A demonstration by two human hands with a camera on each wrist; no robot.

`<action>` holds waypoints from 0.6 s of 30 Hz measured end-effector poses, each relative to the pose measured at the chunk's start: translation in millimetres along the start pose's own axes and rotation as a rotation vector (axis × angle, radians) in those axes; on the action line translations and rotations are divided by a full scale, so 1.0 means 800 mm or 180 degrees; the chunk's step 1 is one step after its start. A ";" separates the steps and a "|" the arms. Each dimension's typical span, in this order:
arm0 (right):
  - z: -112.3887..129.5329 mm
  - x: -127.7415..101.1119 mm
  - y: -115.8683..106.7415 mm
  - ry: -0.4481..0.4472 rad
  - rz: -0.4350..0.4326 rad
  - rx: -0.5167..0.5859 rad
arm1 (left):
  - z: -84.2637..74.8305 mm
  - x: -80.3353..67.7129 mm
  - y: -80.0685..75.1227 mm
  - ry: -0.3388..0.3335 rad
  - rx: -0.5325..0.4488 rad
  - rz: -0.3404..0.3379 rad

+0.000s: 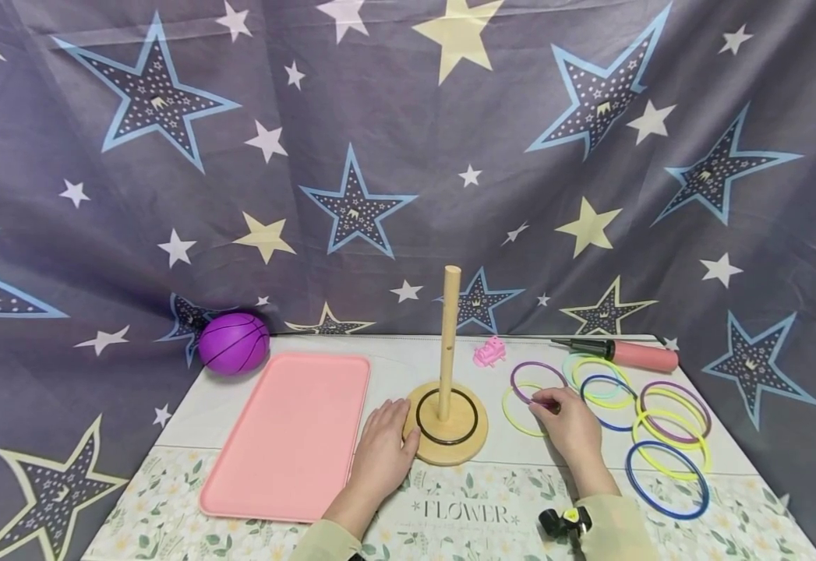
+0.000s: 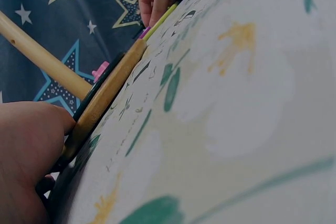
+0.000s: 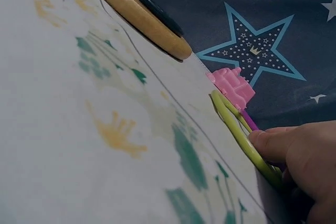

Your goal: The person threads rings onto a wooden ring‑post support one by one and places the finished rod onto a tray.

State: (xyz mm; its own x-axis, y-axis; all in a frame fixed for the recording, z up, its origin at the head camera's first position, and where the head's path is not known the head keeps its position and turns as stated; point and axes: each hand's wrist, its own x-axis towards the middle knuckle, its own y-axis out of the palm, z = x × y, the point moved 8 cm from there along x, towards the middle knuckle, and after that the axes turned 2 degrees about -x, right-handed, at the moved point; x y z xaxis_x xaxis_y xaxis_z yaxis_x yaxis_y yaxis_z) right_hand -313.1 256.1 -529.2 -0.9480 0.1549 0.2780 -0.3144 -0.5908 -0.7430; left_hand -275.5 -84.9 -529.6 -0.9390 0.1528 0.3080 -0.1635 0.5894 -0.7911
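A round wooden base (image 1: 427, 452) with an upright wooden peg (image 1: 448, 343) stands mid-table, and a black ring (image 1: 476, 417) lies on the base around the peg. My left hand (image 1: 383, 448) rests at the base's left edge, its fingers extended and touching the rim. To the right, my right hand (image 1: 573, 427) pinches the near edge of a purple ring (image 1: 538, 363) between thumb and fingers. A yellow-green ring (image 1: 505, 409) lies partly beneath it. In the right wrist view, the fingertips hide part of the purple ring (image 3: 248, 119).
Several more rings lie at the right, including a dark blue ring (image 1: 669, 514). Behind them is a pink-and-black hand pump (image 1: 642, 355). A small pink toy (image 1: 489, 352) sits behind the peg. Leftward are a pink tray (image 1: 295, 436) and a purple ball (image 1: 234, 344). A starry curtain hangs behind.
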 end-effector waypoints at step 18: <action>0.005 -0.002 -0.001 -0.0057 -0.0059 -0.0087 | -0.002 0.000 -0.002 0.0025 0.0010 -0.0025</action>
State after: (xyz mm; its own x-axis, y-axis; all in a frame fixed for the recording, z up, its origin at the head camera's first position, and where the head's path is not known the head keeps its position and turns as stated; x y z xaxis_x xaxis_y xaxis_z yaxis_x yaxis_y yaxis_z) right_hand -311.3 252.9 -526.5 -0.9411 0.1511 0.3025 -0.3333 -0.5661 -0.7539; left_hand -274.6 -84.3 -527.6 -0.9353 0.1544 0.3184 -0.1719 0.5882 -0.7902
